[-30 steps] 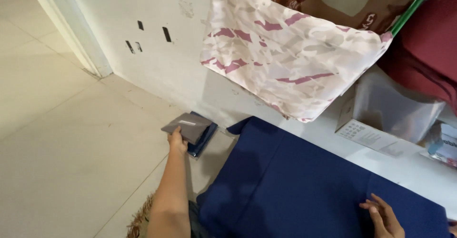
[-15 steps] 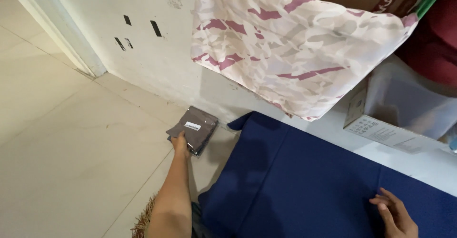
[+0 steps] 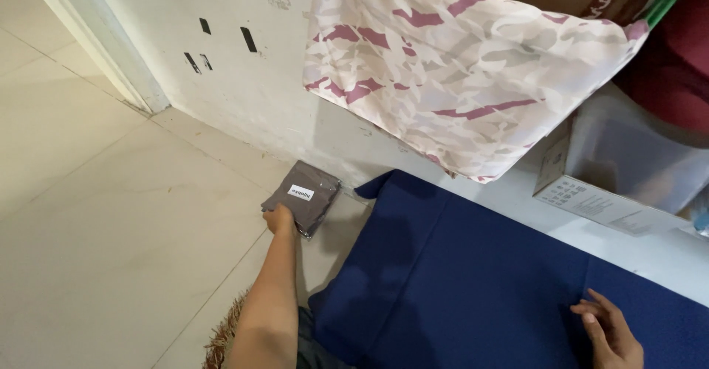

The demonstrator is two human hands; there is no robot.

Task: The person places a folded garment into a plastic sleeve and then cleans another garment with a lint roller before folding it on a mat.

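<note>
Folded grey cloth on floor in left hand grip, right hand open on blue fabric

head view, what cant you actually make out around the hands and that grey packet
- Left hand: its fingers curl at the edge of the grey folded packet, so the grip itself is hidden.
- Packet: what is inside cannot be told through the wrapping.
- Right hand: its wrist is cut off by the bottom edge; it rests on the blue cloth.
- Box: its top is covered by the hanging patterned fabric.
</note>
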